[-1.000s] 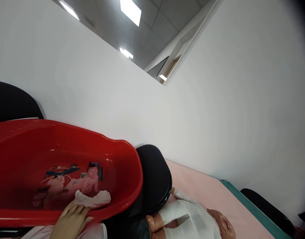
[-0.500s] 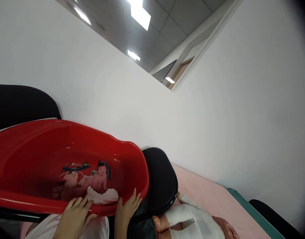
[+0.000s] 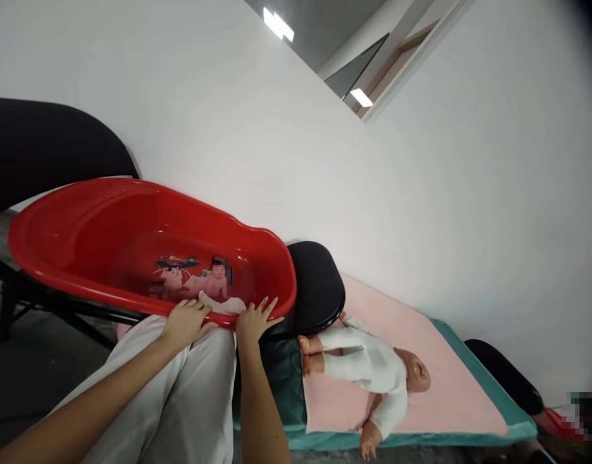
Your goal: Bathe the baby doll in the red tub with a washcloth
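Both hands rest on the near rim of a glossy red plastic baby bathtub, oval and deep, with a printed picture on its floor. The left hand lies flat over the rim, fingers pointing into the tub; the right hand is spread just beside it, fingers fanned against the rim's outer curve. Neither is clenched, and neither is really gripping: they look laid on, palms down, steadying rather than lifting.

Inside the tub, just beyond the fingertips of both hands, lies a small crumpled white cloth. It seems close to the left fingers, though I cannot tell whether they touch it. No water shows in the tub.

The tub sits across black chairs, its right end overlapping a rounded black seat. To the right, well apart from the hands, a baby doll in a white suit lies on its back on a pink mat with a teal border, still fully dressed, feet towards the tub.

My reading is that the work stands at an early stage: tub in place with the cloth in it, doll not yet undressed or moved. The person's legs in pale trousers sit directly under the tub's near edge.
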A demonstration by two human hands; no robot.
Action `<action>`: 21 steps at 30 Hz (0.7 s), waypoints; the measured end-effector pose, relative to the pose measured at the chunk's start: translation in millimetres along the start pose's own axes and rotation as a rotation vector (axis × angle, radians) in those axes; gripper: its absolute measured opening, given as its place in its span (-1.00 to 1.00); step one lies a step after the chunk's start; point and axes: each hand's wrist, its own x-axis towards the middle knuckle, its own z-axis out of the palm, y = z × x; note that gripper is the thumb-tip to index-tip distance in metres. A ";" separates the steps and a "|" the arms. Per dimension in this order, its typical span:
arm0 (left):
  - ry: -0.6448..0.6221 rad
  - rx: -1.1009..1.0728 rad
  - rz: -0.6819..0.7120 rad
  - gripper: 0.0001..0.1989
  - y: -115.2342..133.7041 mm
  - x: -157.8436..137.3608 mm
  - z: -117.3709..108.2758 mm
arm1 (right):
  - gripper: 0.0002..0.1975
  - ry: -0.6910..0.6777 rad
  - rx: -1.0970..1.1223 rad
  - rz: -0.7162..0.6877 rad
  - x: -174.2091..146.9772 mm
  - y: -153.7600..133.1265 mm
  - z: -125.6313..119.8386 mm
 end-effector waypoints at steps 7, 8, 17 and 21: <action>-0.219 0.080 0.016 -0.44 -9.8 14.9 -27.4 | -0.41 -0.105 -0.014 -0.002 2.1 -4.8 -1.6; -0.246 0.082 0.012 -0.43 -11.3 17.7 -30.6 | -0.41 -0.115 -0.012 0.001 2.8 -5.3 -1.0; -0.261 0.151 0.013 -0.41 -11.3 24.4 -29.9 | -0.42 -0.090 0.049 -0.003 3.2 -5.5 1.9; -0.261 0.120 0.007 -0.43 -11.9 22.9 -27.0 | -0.42 -0.056 0.082 -0.020 0.9 -3.5 2.3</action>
